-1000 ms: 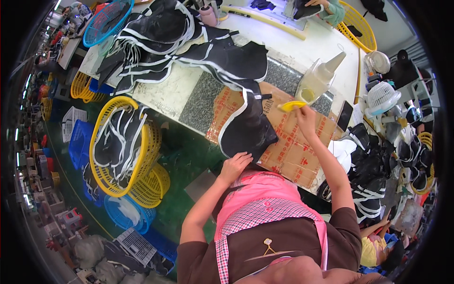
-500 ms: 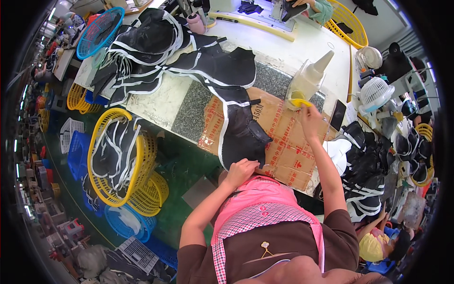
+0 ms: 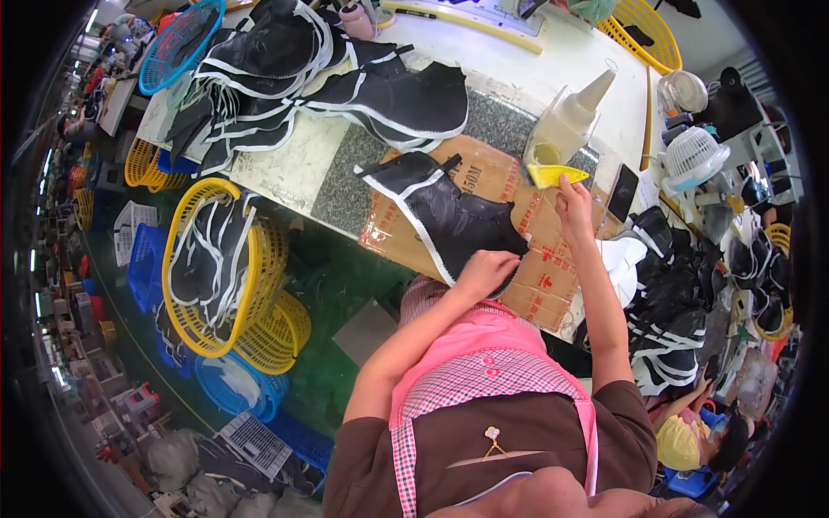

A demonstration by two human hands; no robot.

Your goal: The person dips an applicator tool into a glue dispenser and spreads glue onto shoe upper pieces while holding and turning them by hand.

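Note:
A black shoe upper piece (image 3: pixel 462 220) with white edging lies on a brown cardboard sheet (image 3: pixel 540 289) at the table's near edge. My left hand (image 3: pixel 488 274) has its fingers curled on the piece's near edge. Between the fingertips of my right hand (image 3: pixel 574 207) is a flat yellow wedge-shaped tool (image 3: pixel 566 177). Its broad end is close to the opening of a translucent plastic bottle (image 3: pixel 561 125) with a cone spout; I cannot tell whether they touch.
Black white-edged pieces (image 3: pixel 380 99) pile up at the far left, and more dark pieces (image 3: pixel 673 268) lie at the right. A phone (image 3: pixel 623 192) lies right of the bottle. Yellow baskets (image 3: pixel 177 259) stand left below the table. A small white fan (image 3: pixel 695 155) stands farther right.
The shoe upper piece has turned and shifted right on the cardboard, my left hand moving right with it. The yellow tool has tilted, showing more of its flat side beside the bottle.

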